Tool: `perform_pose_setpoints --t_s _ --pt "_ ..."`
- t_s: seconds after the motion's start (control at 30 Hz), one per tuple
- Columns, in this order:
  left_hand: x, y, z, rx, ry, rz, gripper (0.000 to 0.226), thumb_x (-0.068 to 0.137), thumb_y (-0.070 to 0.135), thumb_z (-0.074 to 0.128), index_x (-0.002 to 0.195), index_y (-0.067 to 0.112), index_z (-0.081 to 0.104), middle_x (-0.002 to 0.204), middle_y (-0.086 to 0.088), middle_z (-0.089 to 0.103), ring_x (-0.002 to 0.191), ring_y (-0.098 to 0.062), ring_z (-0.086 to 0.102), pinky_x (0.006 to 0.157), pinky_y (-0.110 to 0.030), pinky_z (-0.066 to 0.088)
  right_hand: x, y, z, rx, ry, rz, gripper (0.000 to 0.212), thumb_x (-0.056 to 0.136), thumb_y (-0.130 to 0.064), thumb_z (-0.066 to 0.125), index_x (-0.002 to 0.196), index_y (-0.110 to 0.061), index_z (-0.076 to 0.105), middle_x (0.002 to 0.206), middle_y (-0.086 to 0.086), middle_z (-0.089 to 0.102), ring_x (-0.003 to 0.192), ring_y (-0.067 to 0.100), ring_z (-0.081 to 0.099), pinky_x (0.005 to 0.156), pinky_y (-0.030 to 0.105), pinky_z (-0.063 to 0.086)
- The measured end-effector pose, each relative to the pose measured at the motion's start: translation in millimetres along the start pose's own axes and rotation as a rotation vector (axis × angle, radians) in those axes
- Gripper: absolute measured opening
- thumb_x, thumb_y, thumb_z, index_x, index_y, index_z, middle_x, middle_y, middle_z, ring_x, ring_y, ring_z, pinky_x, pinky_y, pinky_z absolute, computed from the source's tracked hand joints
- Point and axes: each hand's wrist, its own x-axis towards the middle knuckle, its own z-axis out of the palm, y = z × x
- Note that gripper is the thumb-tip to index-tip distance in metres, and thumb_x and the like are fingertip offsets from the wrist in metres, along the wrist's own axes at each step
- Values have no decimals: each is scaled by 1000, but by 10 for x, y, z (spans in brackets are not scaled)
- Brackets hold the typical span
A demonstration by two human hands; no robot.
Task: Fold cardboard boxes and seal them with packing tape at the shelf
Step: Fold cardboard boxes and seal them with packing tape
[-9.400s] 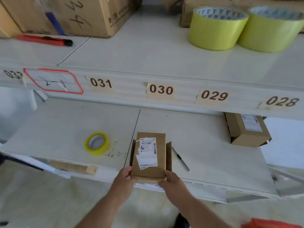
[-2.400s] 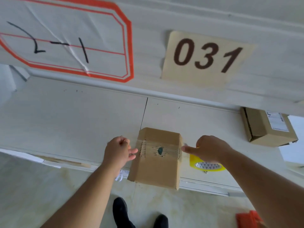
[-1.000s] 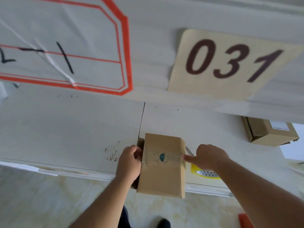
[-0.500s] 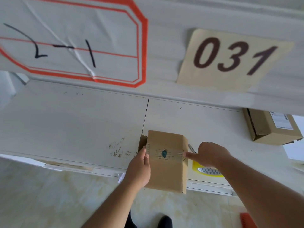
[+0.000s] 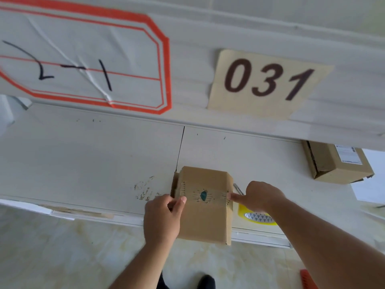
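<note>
While the cardboard box (image 5: 205, 205) sits between both hands, left (image 5: 162, 219) grips its edge, right (image 5: 261, 197) fingertip presses.

Box (image 5: 205, 207) on shelf (image 5: 83, 159) front edge, between fingers: left hand (image 5: 161, 220) fingers (image 5: 180, 202) touching its left side, right hand (image 5: 258, 197) fingers (image 5: 234, 196) touching right side. Tape roll (image 5: 257, 216) under right hand. Second box (image 5: 335, 163) well right, further back. Label 031 (image 5: 268, 82) above.
</note>
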Motion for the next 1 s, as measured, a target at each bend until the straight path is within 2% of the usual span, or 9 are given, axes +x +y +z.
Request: perform_pose_setpoints --t_s 0.1,0.2,0.27,0.37,0.5,0.6,0.7,0.9,1.0 --pt "-60 2 -9 -277 -219 -158 57 87 79 51 102 25 61 97 15 59 91 -10 60 81 -31 51 -1 -2 0 -5 -5 8 80 75 -99 39 78 -22 58 79 -4 65 74 13 62 66 32 46" --pt "-184 58 -27 -398 -531 -190 36 95 65 54 116 37 62 103 20 68 93 6 62 74 -11 44 1 -4 -6 -3 -9 9 80 75 -99 39 77 -21 58 79 -3 65 74 14 62 66 32 46" --pt "-216 -24 -27 -423 -507 -130 38 99 57 54 135 45 53 118 35 62 104 21 56 81 -2 39 -5 -11 -25 -8 -22 8 81 74 -99 39 76 -21 58 79 -3 65 75 14 63 67 33 46" --pt "-205 -114 -53 -403 -491 -103 46 101 55 51 146 52 38 128 45 47 106 34 42 96 -6 35 -39 -31 -62 -32 -36 1 82 73 -100 40 76 -20 59 79 -4 66 76 15 63 68 33 45" --pt "-130 -129 -172 -399 -535 -78 28 104 51 46 128 43 59 114 31 68 106 17 58 94 -20 49 -150 -89 -136 -17 -19 -26 81 73 -101 37 78 -23 57 80 -7 64 77 12 61 67 33 42" --pt "-64 -233 -278 -647 -596 -231 33 105 50 45 123 34 68 116 14 75 107 -6 70 96 -32 54 -230 -289 -226 37 -18 -79 81 71 -102 33 85 -26 57 86 -9 63 85 14 61 73 36 44" --pt "95 -403 -310 -737 -550 -373 37 107 47 45 122 27 71 113 -2 77 108 -25 71 95 -45 53 -318 -626 -332 90 -19 -133 84 73 -101 34 99 -27 63 97 -7 66 95 20 63 79 39 48" --pt "414 -591 -260 -337 -391 -311 36 103 46 43 105 26 73 106 -5 75 98 -28 68 84 -40 54 -541 -1359 -675 -102 40 -201 60 97 -76 38 113 -22 60 100 -2 60 104 26 62 80 39 46" --pt "402 -363 -431 -173 -21 -194 29 102 21 54 126 15 67 128 -10 68 113 -28 64 94 -35 47 -631 -1640 -757 -181 72 -221 46 103 -58 44 121 -21 63 110 0 65 108 26 63 76 37 43"
